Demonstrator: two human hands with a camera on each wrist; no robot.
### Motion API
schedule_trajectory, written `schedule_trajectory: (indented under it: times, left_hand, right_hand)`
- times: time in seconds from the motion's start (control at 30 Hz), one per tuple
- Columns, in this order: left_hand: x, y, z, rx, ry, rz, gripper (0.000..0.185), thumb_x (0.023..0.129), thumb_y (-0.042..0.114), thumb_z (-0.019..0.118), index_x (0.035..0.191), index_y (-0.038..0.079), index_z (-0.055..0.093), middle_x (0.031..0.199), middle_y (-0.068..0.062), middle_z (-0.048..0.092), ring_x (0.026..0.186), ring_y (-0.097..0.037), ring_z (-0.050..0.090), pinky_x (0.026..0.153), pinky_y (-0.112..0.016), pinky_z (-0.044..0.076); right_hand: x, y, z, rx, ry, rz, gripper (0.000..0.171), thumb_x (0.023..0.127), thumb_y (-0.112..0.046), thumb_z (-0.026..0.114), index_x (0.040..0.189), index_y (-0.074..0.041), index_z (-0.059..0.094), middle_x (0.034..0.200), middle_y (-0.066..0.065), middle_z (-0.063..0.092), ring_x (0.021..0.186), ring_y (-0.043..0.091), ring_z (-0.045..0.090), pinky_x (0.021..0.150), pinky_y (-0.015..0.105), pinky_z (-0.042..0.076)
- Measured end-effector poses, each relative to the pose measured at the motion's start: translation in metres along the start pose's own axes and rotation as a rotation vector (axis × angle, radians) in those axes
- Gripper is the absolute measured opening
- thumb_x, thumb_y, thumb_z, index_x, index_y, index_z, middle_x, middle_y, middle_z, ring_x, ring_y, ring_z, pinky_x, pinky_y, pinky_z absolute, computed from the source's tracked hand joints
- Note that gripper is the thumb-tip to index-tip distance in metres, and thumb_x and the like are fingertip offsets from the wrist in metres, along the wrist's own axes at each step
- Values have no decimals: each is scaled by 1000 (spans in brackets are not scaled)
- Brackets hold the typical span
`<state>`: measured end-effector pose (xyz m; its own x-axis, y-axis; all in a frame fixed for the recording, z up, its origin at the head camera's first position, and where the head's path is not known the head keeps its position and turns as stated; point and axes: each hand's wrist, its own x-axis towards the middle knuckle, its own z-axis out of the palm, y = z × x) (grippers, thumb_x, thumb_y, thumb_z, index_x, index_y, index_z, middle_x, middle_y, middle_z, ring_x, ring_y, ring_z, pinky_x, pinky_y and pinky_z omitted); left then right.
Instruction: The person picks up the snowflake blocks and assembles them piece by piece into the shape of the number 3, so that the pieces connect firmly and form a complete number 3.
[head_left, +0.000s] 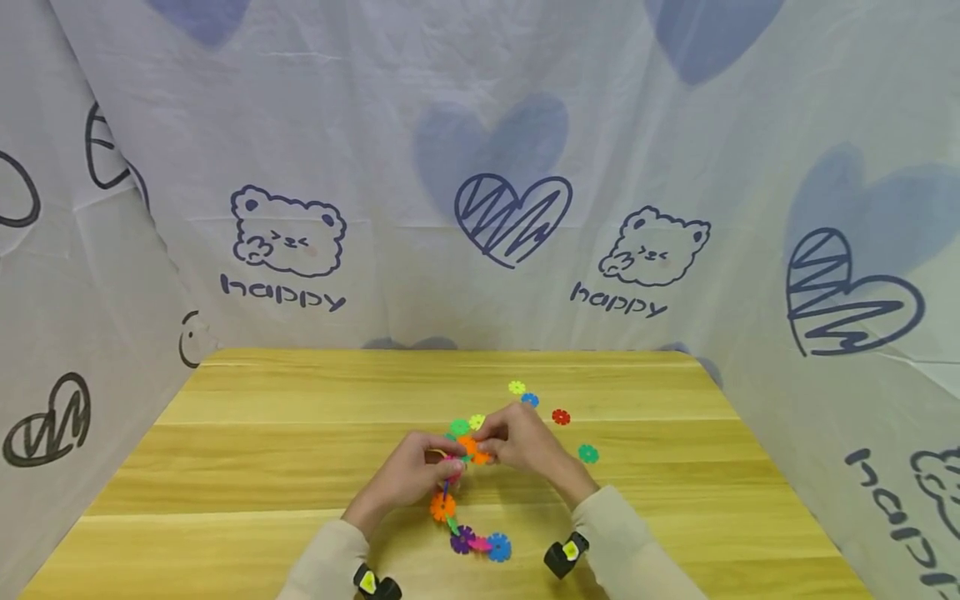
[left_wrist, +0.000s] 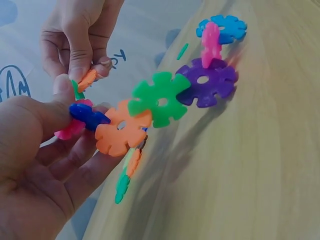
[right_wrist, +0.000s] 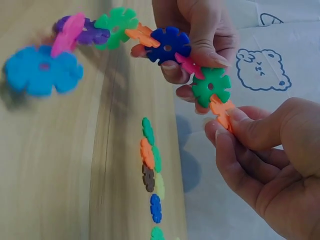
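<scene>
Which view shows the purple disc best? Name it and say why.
The left wrist view: the purple disc is large there and turned nearly face-on, its centre hole plain. The right wrist view shows it tilted, partly hidden behind a pink disc; the head view shows it only small.

Curves from light blue disc point(right_wrist: 35, 74) to orange disc point(right_wrist: 220, 111) as a snowflake-disc chain point(head_left: 437, 510), held in left hand point(head_left: 411, 473) and pinched at orange end by right hand point(head_left: 523, 437).

Head view evenly lit, shadows soft on the bench point(head_left: 262, 437). Wrist views dimmer, slightly hazy; left wrist shows diffuse bench shadow; right wrist, light-blue disc point(right_wrist: 42, 77) softly blurred.
</scene>
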<state>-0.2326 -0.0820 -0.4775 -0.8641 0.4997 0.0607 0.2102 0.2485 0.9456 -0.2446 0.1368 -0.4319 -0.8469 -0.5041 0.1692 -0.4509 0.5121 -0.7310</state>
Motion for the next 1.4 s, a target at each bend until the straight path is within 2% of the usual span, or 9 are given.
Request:
schedule_trajectory:
  times: [0.17, 0.33, 0.43, 0.53, 0.63, 0.73, 0.9, 1.07, 1.4]
  left_hand:
    - [-2, -2, -2, -2, -17, 2, 26, 101, 7, 65, 123, -5, 70, 97, -25, 75, 76, -27, 73, 62, -25, 57]
    - [-3, -2, -3, -20, -30, -21, 28, 102, 14, 66, 125, -2, 70, 117, -22, 72, 85, -31, 76, 62, -28, 59]
    - [-4, -2, -4, -36, -41, -33, 32, 102, 19, 67, 126, 0, 69, 126, -23, 69, 89, -33, 76, 63, -28, 60]
    - [-5, -2, -5, -47, -44, -42, 34, 102, 22, 67, 128, 0, 68, 128, -22, 68, 90, -33, 76, 63, -26, 60]
    - [-6, -2, -7, -56, -37, -54, 35, 102, 21, 67, 128, -1, 67, 119, -25, 71, 87, -32, 75, 62, -27, 60]
    - [-7, -3, -9, -56, -28, -58, 35, 101, 22, 68, 129, 0, 65, 115, -25, 72, 85, -28, 75, 62, -28, 59]
    - [-9, -4, -12, -55, -13, -41, 40, 101, 22, 68, 137, 6, 60, 128, -20, 65, 88, -26, 74, 64, -31, 61]
    - [-10, -4, -14, -59, -15, -21, 46, 102, 20, 67, 145, 12, 55, 130, -21, 61, 90, -32, 74, 64, -33, 62]
    - [-11, -7, -18, -66, -23, -1, 45, 101, 18, 67, 144, 11, 56, 130, -25, 61, 89, -31, 75, 65, -30, 62]
  right_hand:
    - [1, 1, 3, -2, -4, -23, 12, 92, 9, 70, 95, 3, 80, 85, 15, 78, 61, 15, 67, 56, 18, 56]
    - [1, 5, 4, -18, -13, -31, 10, 93, 3, 72, 98, 1, 80, 88, 13, 78, 62, 8, 64, 58, 17, 56]
    - [1, 8, 3, -25, -22, -32, 11, 94, -1, 72, 102, 0, 79, 90, 12, 79, 64, 11, 67, 60, 18, 56]
    - [0, 10, 0, -23, -28, -16, 14, 97, -4, 70, 109, 0, 77, 91, 12, 78, 68, 21, 72, 61, 19, 57]
    - [0, 15, -10, -44, -19, -1, 17, 98, -6, 69, 113, 0, 75, 91, 13, 78, 70, 31, 75, 59, 21, 57]
    - [-2, 24, -24, -92, -3, 26, 16, 98, -5, 68, 112, 0, 75, 91, 15, 78, 71, 33, 74, 57, 20, 55]
    - [-14, 45, -52, -210, 6, 83, 13, 96, -2, 70, 106, 0, 76, 87, 13, 76, 71, 26, 72, 58, 21, 53]
    - [-28, 64, -74, -331, 15, 153, 9, 92, -1, 74, 101, -1, 77, 88, 5, 75, 75, 13, 66, 68, 27, 57]
    - [-47, 90, -91, -364, -17, 244, 12, 83, 1, 81, 94, -1, 76, 90, 8, 75, 83, 19, 68, 78, 38, 61]
